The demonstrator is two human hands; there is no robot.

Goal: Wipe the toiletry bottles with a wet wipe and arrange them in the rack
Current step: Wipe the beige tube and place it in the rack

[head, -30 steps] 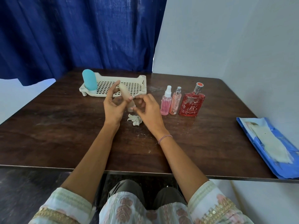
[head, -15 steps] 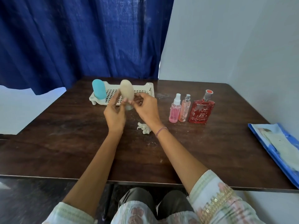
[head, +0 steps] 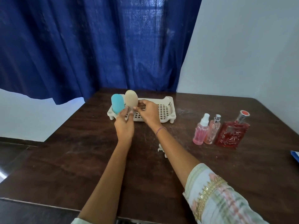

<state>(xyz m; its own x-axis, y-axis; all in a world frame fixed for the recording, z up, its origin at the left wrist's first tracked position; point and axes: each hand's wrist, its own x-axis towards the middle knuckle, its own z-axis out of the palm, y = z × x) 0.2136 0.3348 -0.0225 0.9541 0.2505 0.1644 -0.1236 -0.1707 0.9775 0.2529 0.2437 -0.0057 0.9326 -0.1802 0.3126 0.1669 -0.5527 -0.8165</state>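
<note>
Dark blue curtain point(head: 97, 46) and a pale wall point(head: 242, 54) are seen behind the brown wooden counter point(head: 80, 159). At the far middle of the counter, the beige bottle point(head: 131, 100) is held upright by both hands: its lower end is pinched between the fingertips of the left hand point(head: 124, 126), and its lower right side is gripped by the curled fingers of the right hand point(head: 148, 113). The bottle is positioned over the left part of the white rack point(head: 168, 109); whether it rests on the rack floor cannot be told. Just beside it, on the left, the blue bottle point(head: 117, 103) is stood upright in the rack. A crumpled wet wipe point(head: 161, 150) is partly hidden beneath the right forearm, nearer the person. Well apart to the right, three bottles are lined up on the counter: a pink spray bottle point(head: 200, 131), a slim pink bottle point(head: 212, 131) touching it, and a square red bottle point(head: 231, 135). A blue packet point(head: 295, 156) is cut off at the right edge.
</note>
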